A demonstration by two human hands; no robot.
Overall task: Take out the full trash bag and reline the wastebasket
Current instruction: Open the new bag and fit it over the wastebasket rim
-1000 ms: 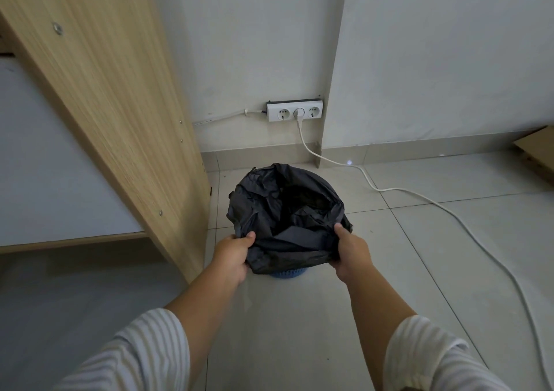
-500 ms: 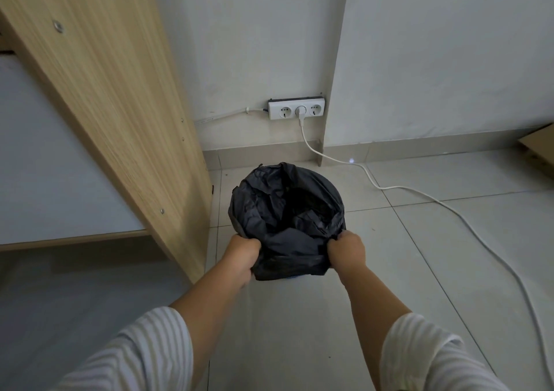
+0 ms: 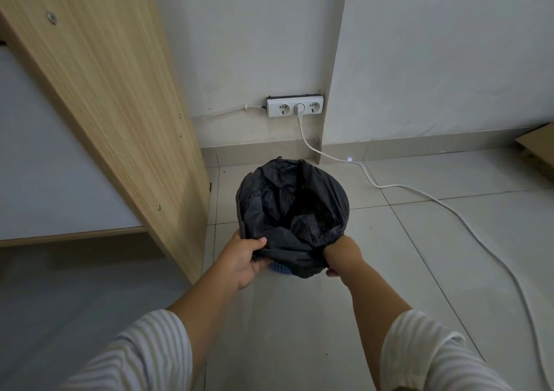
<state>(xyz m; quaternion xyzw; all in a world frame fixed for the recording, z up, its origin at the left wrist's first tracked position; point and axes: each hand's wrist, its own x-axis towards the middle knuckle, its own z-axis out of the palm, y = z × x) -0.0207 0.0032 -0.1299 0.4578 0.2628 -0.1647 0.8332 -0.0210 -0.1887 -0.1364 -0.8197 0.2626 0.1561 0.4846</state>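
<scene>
tiled floor (image 3: 344, 315), white wall (image 3: 434, 60), wooden panel (image 3: 120, 96)

Tile flr (image 3: 299, 330), wastebasket (image 3: 281, 270), pwr cable (image 3: 449, 210), cardboard (image 3: 536, 147)

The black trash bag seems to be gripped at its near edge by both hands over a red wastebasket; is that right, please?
Not quite: the head view shows the wastebasket is blue, not red. The left hand and right hand do grip the black trash bag at its near edge.
</scene>
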